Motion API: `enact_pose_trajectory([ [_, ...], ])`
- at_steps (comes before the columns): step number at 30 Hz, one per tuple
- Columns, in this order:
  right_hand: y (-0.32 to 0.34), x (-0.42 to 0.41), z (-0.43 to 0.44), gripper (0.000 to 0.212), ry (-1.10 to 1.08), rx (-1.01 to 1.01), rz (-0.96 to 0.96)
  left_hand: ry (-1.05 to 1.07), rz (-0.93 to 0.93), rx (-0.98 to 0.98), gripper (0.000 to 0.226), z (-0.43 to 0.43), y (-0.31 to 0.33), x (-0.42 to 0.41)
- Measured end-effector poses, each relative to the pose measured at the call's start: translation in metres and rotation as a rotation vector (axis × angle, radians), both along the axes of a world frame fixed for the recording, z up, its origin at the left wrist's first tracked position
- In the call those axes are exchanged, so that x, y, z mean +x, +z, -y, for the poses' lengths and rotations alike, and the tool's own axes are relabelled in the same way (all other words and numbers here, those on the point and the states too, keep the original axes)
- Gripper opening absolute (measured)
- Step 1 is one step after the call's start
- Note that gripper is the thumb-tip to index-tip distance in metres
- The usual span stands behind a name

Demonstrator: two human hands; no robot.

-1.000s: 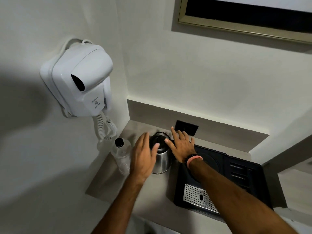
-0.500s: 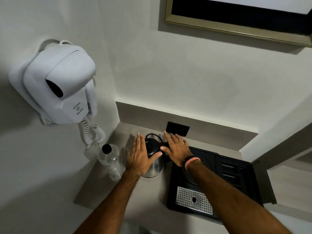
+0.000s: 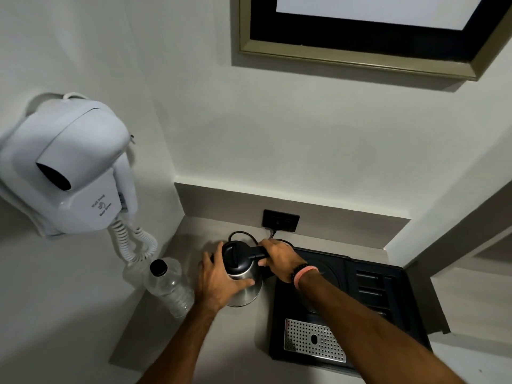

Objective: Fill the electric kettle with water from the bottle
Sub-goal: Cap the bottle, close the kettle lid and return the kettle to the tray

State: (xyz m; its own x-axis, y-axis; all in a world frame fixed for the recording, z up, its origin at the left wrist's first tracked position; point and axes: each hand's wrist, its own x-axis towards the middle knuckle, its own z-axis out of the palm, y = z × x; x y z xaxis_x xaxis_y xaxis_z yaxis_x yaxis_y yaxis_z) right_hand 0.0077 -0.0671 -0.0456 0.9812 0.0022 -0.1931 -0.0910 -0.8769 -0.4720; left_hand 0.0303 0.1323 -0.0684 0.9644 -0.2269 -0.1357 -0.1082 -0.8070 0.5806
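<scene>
A steel electric kettle (image 3: 247, 291) with a black lid, shut, stands on the grey counter (image 3: 166, 336) near the back corner. My left hand (image 3: 219, 284) wraps the kettle's left side, thumb across its front. My right hand (image 3: 279, 259) grips the black handle on the kettle's right. A clear plastic water bottle (image 3: 169, 286) with a black cap stands upright just left of the kettle, apart from both hands.
A black tray (image 3: 388, 297) with a perforated metal drip plate (image 3: 313, 339) lies right of the kettle. A black wall socket (image 3: 280, 220) with the kettle's cord sits behind. A white wall-mounted hair dryer (image 3: 69, 173) with coiled cord hangs on the left wall.
Both hands have closed in from hovering flat beside the kettle. The left now clasps its body and the right has curled around the handle.
</scene>
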Motion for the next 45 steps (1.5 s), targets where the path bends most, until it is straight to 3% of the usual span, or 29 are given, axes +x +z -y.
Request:
enact_pose_trajectory([
  [7,0.033,-0.029,0.042,0.032,-0.047,0.026,0.123,-0.087,0.131,-0.097,0.117,0.034,0.033,-0.005],
  [14,0.058,-0.082,0.101,0.029,-0.19,0.02,0.166,-0.23,0.122,-0.053,0.13,0.1,0.051,-0.025],
  [22,0.046,-0.139,0.14,0.034,-0.363,0.015,0.138,-0.341,0.029,-0.017,0.129,0.157,0.04,-0.06],
  [32,0.033,-0.162,0.152,0.038,-0.425,0.036,0.123,-0.387,0.058,-0.044,0.126,0.173,0.024,-0.074],
  [39,0.023,-0.178,0.139,0.061,-0.534,0.006,0.219,-0.409,0.062,-0.066,0.145,0.16,0.023,-0.083],
  [45,0.006,-0.202,0.125,0.081,-0.493,-0.212,0.181,-0.375,0.24,0.034,0.131,0.132,0.035,-0.077],
])
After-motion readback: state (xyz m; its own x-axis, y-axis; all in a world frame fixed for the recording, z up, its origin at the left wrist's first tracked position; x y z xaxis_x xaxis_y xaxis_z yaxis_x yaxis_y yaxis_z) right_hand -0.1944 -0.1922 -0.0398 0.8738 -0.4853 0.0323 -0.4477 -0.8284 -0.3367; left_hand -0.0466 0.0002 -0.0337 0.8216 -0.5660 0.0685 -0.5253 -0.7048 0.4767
